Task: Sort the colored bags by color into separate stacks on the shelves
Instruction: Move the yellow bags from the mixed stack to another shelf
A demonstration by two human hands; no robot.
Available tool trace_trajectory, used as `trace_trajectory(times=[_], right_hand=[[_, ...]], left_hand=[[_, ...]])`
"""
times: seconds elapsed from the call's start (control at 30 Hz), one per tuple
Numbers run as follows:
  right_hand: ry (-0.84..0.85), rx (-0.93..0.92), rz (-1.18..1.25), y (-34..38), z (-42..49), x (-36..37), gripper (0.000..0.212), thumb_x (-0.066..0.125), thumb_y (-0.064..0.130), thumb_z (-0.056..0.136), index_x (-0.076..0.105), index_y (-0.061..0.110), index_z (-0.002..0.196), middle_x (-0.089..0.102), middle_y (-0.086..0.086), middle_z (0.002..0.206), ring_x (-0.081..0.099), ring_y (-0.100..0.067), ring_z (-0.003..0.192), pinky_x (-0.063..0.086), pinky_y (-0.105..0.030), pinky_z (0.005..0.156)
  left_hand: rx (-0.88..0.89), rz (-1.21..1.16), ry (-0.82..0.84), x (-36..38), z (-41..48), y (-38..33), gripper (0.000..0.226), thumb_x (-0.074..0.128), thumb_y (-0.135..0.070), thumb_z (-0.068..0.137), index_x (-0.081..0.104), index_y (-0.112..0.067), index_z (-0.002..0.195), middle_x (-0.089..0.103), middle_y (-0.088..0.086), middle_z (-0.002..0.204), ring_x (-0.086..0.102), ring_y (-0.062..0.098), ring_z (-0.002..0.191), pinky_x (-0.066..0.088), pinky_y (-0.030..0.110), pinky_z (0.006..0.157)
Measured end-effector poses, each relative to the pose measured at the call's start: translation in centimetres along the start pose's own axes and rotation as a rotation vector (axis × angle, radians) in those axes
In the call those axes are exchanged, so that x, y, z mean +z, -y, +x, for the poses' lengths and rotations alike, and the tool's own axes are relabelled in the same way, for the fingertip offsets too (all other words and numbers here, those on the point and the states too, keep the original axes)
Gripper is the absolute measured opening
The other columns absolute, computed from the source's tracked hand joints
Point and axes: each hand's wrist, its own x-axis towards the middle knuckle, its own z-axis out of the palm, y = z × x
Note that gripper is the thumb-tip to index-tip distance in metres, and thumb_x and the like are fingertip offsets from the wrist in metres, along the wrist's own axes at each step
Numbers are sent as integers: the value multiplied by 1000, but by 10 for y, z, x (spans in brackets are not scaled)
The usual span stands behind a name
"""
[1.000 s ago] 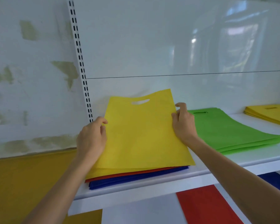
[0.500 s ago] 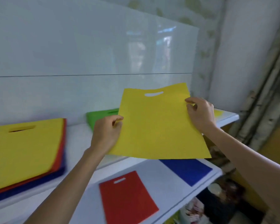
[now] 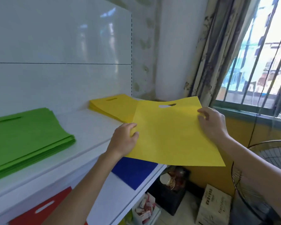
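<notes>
I hold one yellow bag (image 3: 170,133) flat in the air beyond the right end of the upper shelf (image 3: 88,127). My left hand (image 3: 124,140) pinches its left edge and my right hand (image 3: 213,123) pinches its right edge. Its cut-out handle points away from me. Just behind it, a stack of yellow bags (image 3: 115,107) lies at the shelf's right end. A stack of green bags (image 3: 26,135) lies at the left. On the lower shelf lie a blue bag (image 3: 133,172) and a red bag (image 3: 44,208).
White back panel (image 3: 60,46) stands behind the shelf. Right of the shelf are a curtain (image 3: 217,54), a barred window (image 3: 258,62) and a wire fan guard (image 3: 266,168). Boxes (image 3: 214,207) and a black crate (image 3: 170,195) sit on the floor below.
I lifted the yellow bag off the mixed pile at the left and carried it right along the shelf. My view turned right, and the bag now hovers by the yellow stack.
</notes>
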Motion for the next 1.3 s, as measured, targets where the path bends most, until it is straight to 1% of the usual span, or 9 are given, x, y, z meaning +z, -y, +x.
trace_trajectory(times=[0.2, 0.43, 0.57, 0.7, 0.8, 0.9, 1.0, 1.17, 1.3], right_hand=[[-36, 6, 66, -20, 82, 42, 26, 51, 8, 90, 65, 7, 113, 62, -13, 112, 49, -17, 88, 32, -20, 78], [96, -59, 81, -10, 172, 117, 34, 47, 7, 89, 63, 8, 120, 62, -12, 121, 54, -26, 112, 34, -20, 86], [301, -215, 119, 18, 221, 179, 36, 47, 8, 91, 58, 8, 126, 57, -14, 128, 52, -29, 117, 38, -27, 92], [510, -429, 144, 40, 252, 243, 42, 50, 20, 94, 48, 8, 135, 46, -11, 140, 43, -25, 127, 30, -26, 101], [656, -526, 120, 42, 263, 276, 50, 48, 29, 96, 38, 9, 140, 36, -9, 146, 34, -23, 134, 25, -26, 105], [809, -610, -61, 35, 275, 309, 50, 41, 33, 97, 35, 8, 140, 31, -12, 148, 29, -28, 135, 24, -34, 109], [964, -617, -295, 20, 280, 334, 50, 28, 44, 97, 37, 16, 138, 34, -15, 146, 31, -35, 132, 28, -45, 109], [929, -635, -229, 13, 284, 346, 44, 27, 48, 95, 51, 15, 111, 50, -14, 130, 42, -35, 120, 36, -47, 100], [884, -597, -76, 25, 286, 345, 47, 35, 45, 96, 56, 7, 114, 51, -17, 129, 44, -35, 120, 39, -45, 100]], left_hand=[[24, 3, -45, 21, 82, 15, 42, 49, -23, 94, 47, -11, 134, 47, 5, 137, 44, 18, 125, 34, 27, 102], [-117, 126, -90, 10, 149, 38, 47, 52, -26, 93, 43, -12, 137, 46, 8, 136, 43, 21, 124, 30, 24, 99], [-237, 261, -171, -12, 161, 57, 49, 54, -27, 91, 44, -11, 137, 45, 9, 136, 44, 23, 123, 31, 23, 96], [-383, 329, -237, -11, 160, 68, 50, 54, -28, 91, 44, -10, 136, 47, 11, 134, 46, 24, 122, 33, 24, 95], [-531, 389, -209, 1, 163, 70, 50, 52, -31, 92, 43, -10, 137, 47, 11, 135, 44, 24, 124, 32, 24, 97], [-689, 449, -141, 18, 168, 73, 47, 49, -37, 92, 48, -12, 132, 46, 13, 134, 44, 27, 123, 36, 31, 100], [-819, 493, -122, 33, 173, 71, 46, 46, -42, 92, 46, -22, 133, 38, 13, 135, 39, 31, 125, 34, 36, 103], [-876, 551, -231, 43, 180, 69, 47, 48, -39, 91, 45, -20, 134, 46, 13, 133, 43, 31, 122, 38, 36, 99], [-864, 396, -280, 40, 174, 63, 53, 51, -39, 90, 39, -21, 138, 46, 5, 138, 45, 22, 125, 37, 32, 102]])
